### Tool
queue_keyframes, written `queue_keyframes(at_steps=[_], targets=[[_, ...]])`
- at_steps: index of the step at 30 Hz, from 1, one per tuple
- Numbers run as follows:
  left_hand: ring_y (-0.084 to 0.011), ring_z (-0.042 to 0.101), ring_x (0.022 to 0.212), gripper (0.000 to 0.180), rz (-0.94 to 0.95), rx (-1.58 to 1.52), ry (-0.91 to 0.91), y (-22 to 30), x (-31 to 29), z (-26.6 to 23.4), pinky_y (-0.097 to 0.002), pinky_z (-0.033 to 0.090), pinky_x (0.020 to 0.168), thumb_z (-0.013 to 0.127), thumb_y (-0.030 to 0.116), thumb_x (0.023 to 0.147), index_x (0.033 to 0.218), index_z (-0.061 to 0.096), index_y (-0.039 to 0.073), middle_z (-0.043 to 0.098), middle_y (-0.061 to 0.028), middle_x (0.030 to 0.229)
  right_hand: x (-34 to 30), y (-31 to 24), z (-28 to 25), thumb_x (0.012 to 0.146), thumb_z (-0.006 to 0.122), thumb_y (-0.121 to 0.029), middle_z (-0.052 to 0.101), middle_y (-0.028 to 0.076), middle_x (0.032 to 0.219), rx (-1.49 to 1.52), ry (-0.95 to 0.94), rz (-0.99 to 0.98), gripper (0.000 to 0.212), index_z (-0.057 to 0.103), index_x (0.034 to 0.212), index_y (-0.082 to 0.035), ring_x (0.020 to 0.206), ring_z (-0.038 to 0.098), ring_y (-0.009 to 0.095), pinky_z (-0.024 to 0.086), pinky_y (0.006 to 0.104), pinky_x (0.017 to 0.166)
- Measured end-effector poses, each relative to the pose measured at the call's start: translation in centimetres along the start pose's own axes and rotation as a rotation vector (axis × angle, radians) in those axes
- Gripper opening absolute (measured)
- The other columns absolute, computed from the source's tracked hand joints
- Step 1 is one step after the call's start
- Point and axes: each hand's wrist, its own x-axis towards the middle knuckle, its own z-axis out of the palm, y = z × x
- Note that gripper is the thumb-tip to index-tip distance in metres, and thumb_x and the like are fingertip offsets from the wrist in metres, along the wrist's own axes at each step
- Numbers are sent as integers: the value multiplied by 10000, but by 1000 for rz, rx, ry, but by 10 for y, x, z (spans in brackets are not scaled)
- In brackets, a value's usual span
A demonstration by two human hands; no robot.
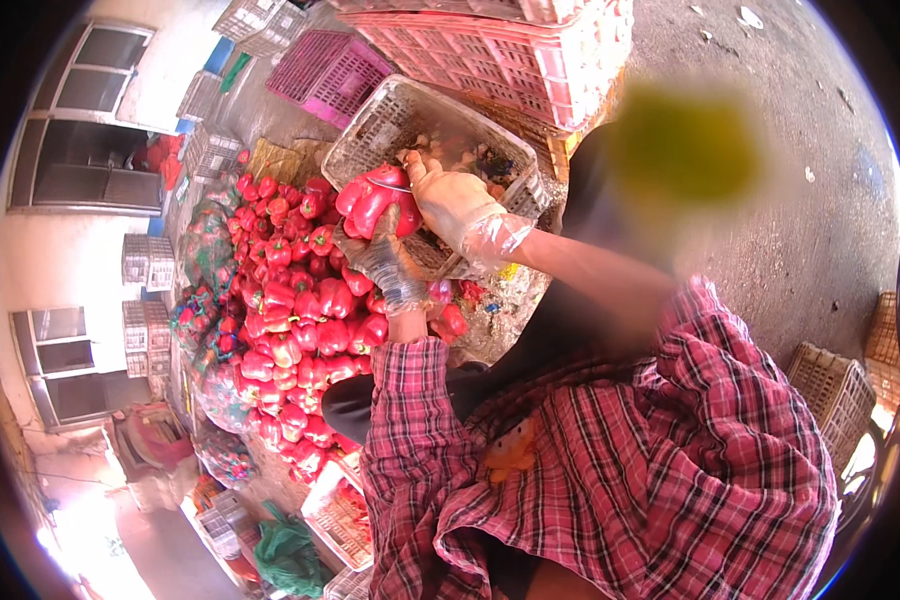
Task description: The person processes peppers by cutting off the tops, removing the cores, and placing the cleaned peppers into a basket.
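Observation:
My left hand (388,262), in a stained glove, is closed around a large red bell pepper (372,198) from below. Beside it my right hand (457,205), gloved with a clear plastic cuff, is closed, its thumb and fingers near the pepper's top. A thin, curved, metallic-looking tool (396,188) runs from the right fingers across the pepper; most of it is hidden. Both hands are over the near side of a dirty pale crate (510,147) with scraps in it. Left of the hands lies a big heap of red bell peppers (305,300).
Stacked pink crates (470,50) rise behind the pale crate, with a purple crate (330,72) to their left. Filled net bags (210,250) line the heap's far left side. A green net (288,555) lies at lower left. A blurred yellow-green patch (685,140) covers part of the upper right.

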Motion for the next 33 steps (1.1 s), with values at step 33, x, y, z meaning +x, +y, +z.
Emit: queue_keyframes(at_steps=[33], targets=[[-211, 511, 1103, 701, 330, 618, -326, -58, -9, -60, -367, 444, 988, 793, -47, 614, 1222, 455, 32, 502, -71, 1206, 11, 84, 113, 891, 534, -144, 664, 121, 783, 704, -849, -2, 197, 649, 935, 10, 629, 627, 180, 494, 328, 516]])
